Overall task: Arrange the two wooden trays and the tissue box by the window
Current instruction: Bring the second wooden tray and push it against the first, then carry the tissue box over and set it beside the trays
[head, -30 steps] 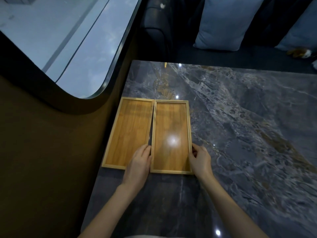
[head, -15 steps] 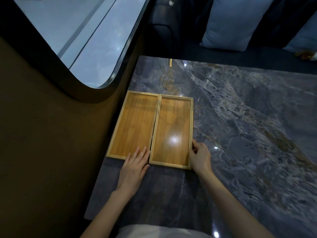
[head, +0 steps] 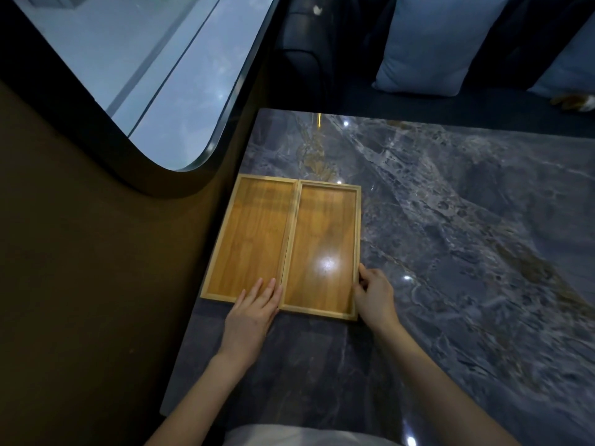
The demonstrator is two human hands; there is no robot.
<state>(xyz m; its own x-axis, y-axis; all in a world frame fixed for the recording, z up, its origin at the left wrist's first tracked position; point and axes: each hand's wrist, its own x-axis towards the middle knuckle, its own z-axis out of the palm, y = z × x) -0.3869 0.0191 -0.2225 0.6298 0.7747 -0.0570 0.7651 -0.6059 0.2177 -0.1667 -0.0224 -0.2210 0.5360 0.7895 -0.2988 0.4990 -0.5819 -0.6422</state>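
Two shallow wooden trays lie side by side, long edges touching, at the window side of the marble table (head: 450,252). The left tray (head: 254,233) sits against the table's left edge; the right tray (head: 325,246) is beside it. My left hand (head: 254,310) lies flat with fingers extended over the near end of the left tray. My right hand (head: 375,294) presses its fingers against the right tray's outer long rim near the front corner. No tissue box is in view.
The window (head: 138,69) with a dark rounded frame is up left, above a brown wall panel. A dark sofa with a light blue cushion (head: 434,43) stands beyond the table's far edge.
The right tray has been pushed left until it sits flush against the left tray. My left hand came off the gap between them and now lies flat on the left tray's near end.
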